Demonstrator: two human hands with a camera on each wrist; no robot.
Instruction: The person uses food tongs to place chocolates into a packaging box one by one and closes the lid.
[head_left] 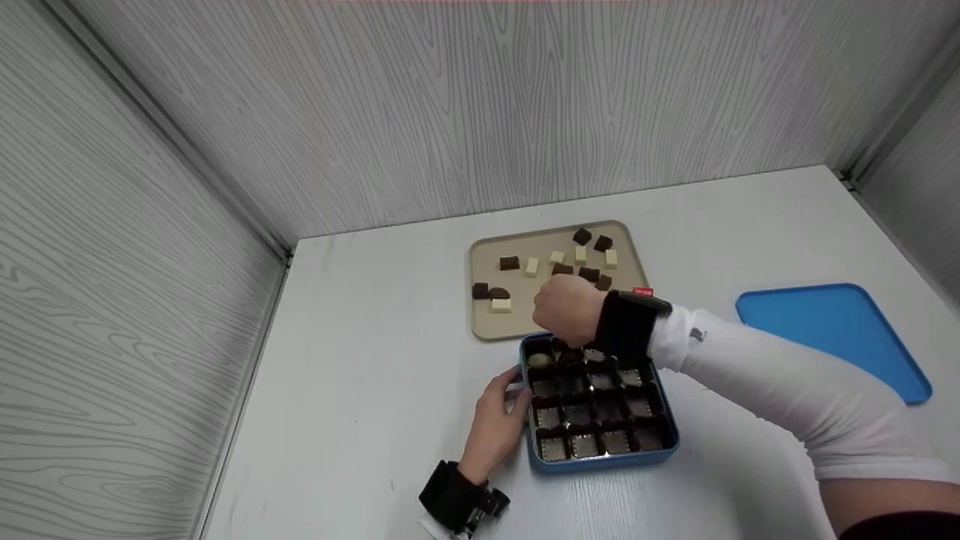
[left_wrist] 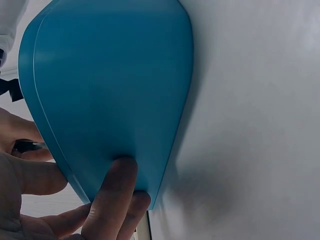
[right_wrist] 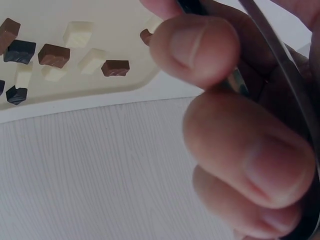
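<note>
A blue tin box [head_left: 600, 459] with dark paper-lined cells sits near the table's front. One pale round sweet [head_left: 538, 360] lies in its far-left cell. My left hand [head_left: 499, 418] rests against the box's left wall, and its straight fingers [left_wrist: 117, 187] press on the blue side [left_wrist: 110, 90]. Hovering over the box's far row, my right hand [head_left: 568, 309] pinches metal tweezers [right_wrist: 280, 65] between thumb and fingers; their tips are hidden. Behind the box a beige tray [head_left: 487, 326] holds several brown chocolates [head_left: 509, 263] and white pieces [head_left: 531, 267].
A blue lid [head_left: 832, 330] lies flat on the white table at the right. Grey wood-grain walls close the table off at the back and left. In the right wrist view the tray's [right_wrist: 110, 45] near edge and bare tabletop [right_wrist: 100, 165] lie below my hand.
</note>
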